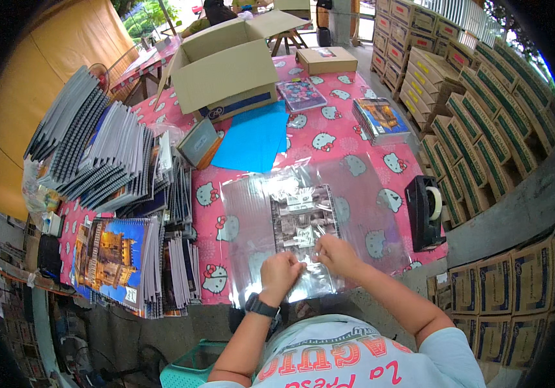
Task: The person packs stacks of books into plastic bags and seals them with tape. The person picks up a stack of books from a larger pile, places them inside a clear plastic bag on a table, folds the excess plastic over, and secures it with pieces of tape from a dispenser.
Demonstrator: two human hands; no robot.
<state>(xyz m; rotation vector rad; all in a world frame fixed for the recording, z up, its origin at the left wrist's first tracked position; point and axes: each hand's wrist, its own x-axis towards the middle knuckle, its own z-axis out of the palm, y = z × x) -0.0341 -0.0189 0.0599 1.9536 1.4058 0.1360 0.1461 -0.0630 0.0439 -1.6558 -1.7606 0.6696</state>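
Note:
A spiral notebook (304, 210) with a black-and-white photo cover lies on the pink table in front of me, with a large clear plastic sheet (371, 216) spread around and over it. My left hand (282, 275) is closed, fingers pinched on the sheet's near part at the notebook's lower edge. Close beside it, my right hand (337, 256) is also closed, pinching the plastic over the notebook's lower right. The sheet looks glossy and creased between the two hands. A dark watch sits on my left wrist.
Piles of spiral notebooks (119, 145) fill the table's left side. A black tape dispenser (425, 213) stands by the right edge. Farther back are blue sheets (251, 139), an open cardboard box (225, 71) and a small notebook stack (382, 121). Stacked cartons (484, 139) line the right.

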